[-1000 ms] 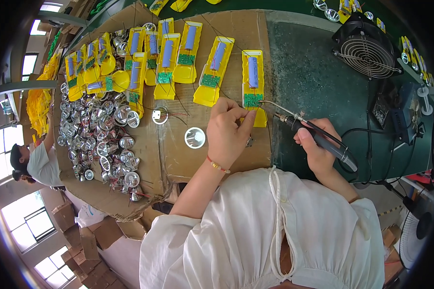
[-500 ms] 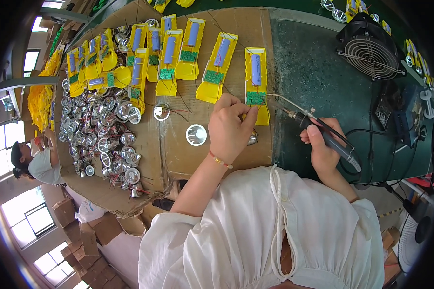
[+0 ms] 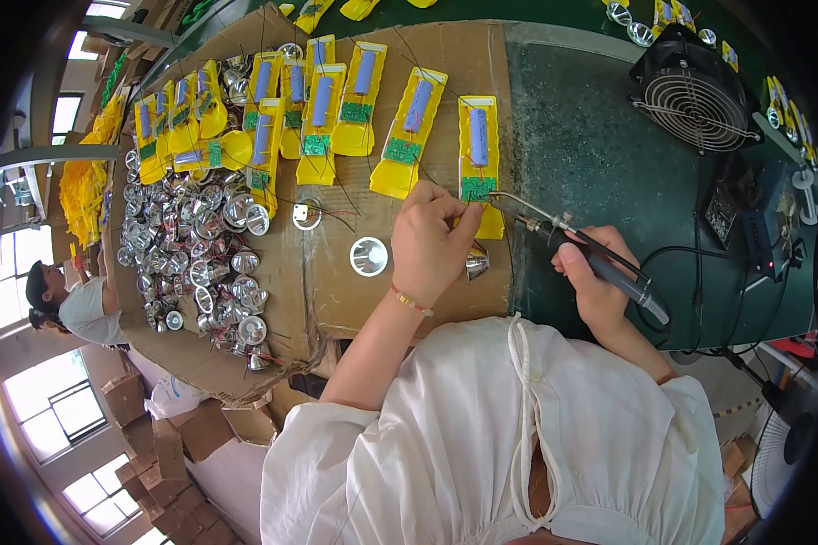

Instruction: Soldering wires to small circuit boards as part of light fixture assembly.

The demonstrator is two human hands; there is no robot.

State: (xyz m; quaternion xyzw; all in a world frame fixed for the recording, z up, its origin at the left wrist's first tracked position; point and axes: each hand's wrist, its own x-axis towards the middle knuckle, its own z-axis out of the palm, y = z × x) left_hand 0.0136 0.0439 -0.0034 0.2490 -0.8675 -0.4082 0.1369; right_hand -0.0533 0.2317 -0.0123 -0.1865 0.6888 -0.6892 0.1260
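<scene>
The yellow case (image 3: 493,168) lies on cardboard (image 3: 473,64), ahead-right of the nearer left hand (image 3: 430,238), long axis fore-and-aft. Left-hand fingertips are pinched together beside the board (image 3: 478,188); whether they hold anything cannot be told. The right hand (image 3: 595,277) grasps the iron (image 3: 621,278), tip at the board.

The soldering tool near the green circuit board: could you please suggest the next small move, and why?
Perhaps ease the soldering tool slightly closer to the circuit board: the right hand grips it, its bent tube reaches the board's right side, and the left hand is pinched close beside the board.
</scene>
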